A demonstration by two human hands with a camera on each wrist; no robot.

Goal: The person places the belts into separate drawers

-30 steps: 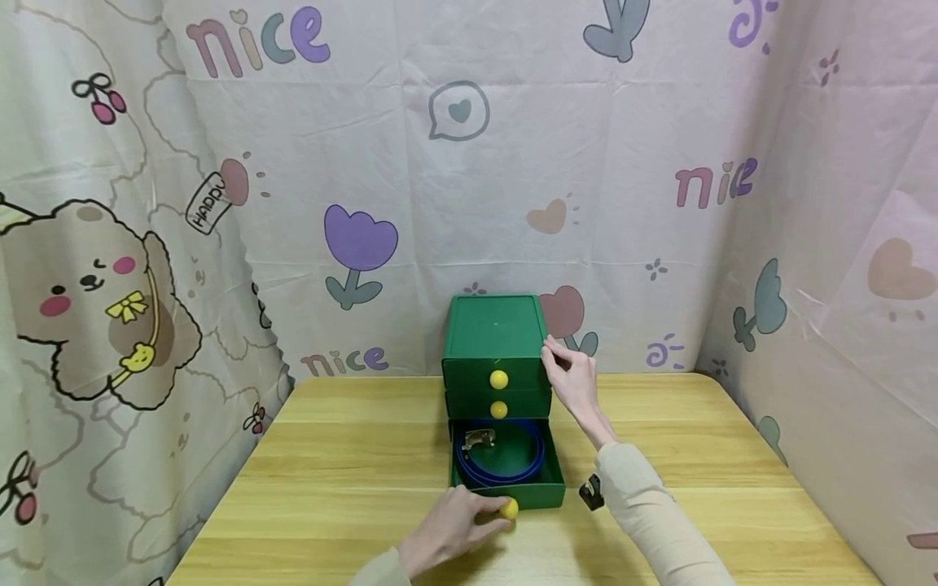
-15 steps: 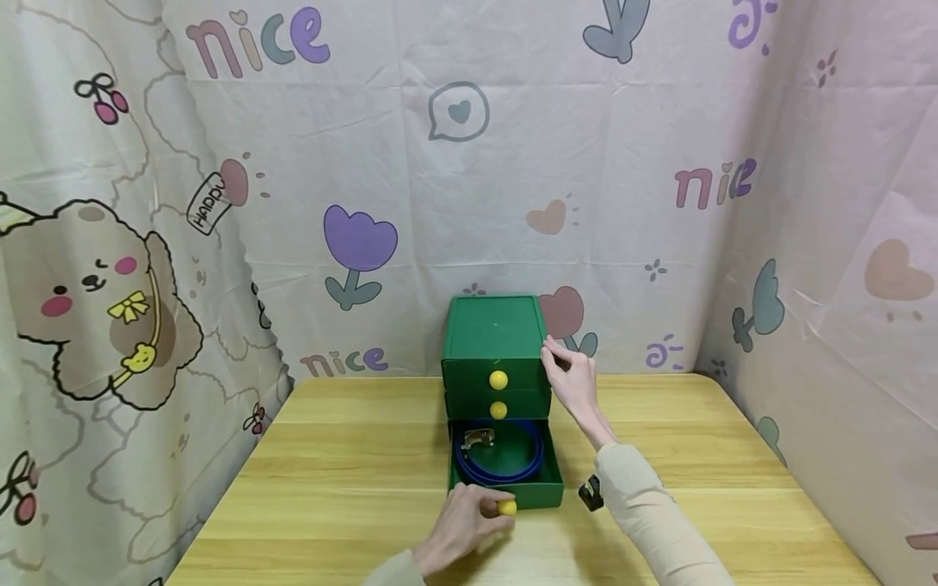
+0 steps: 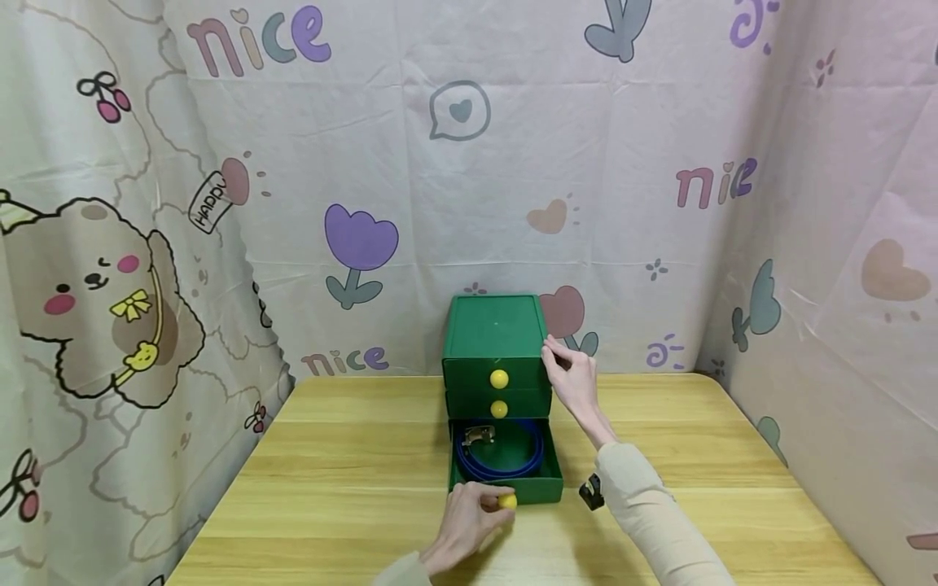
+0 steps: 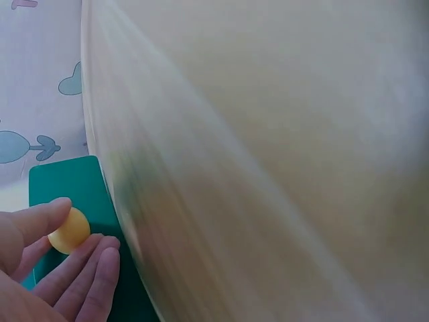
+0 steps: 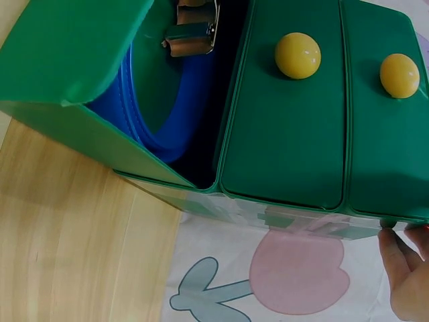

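A green drawer cabinet point(image 3: 495, 327) stands at the back of the table, its bottom drawer point(image 3: 538, 490) pulled out. Inside that drawer lies a coiled blue belt point(image 3: 538, 456) with a metal buckle point(image 3: 479, 435). My left hand point(image 3: 463, 521) pinches the yellow knob point(image 4: 72, 233) on the drawer's front between thumb and fingers. At the cabinet's upper right edge, my right hand point(image 3: 575, 382) grips with its fingertips; the right wrist view shows only part of this hand point(image 5: 410, 272). Two upper drawers are closed, each with a yellow knob point(image 5: 298, 56).
A small black object point(image 3: 591, 492) lies on the wooden table point(image 3: 352, 472) beside my right sleeve point(image 3: 652, 513). Behind the cabinet hangs a patterned cloth point(image 3: 469, 187), with more cloth at both sides. My sleeve covers most of the left wrist view.
The bottom drawer has slid slightly inward, with my left hand moving forward and a little right on its knob. My right hand stays at the cabinet's edge.
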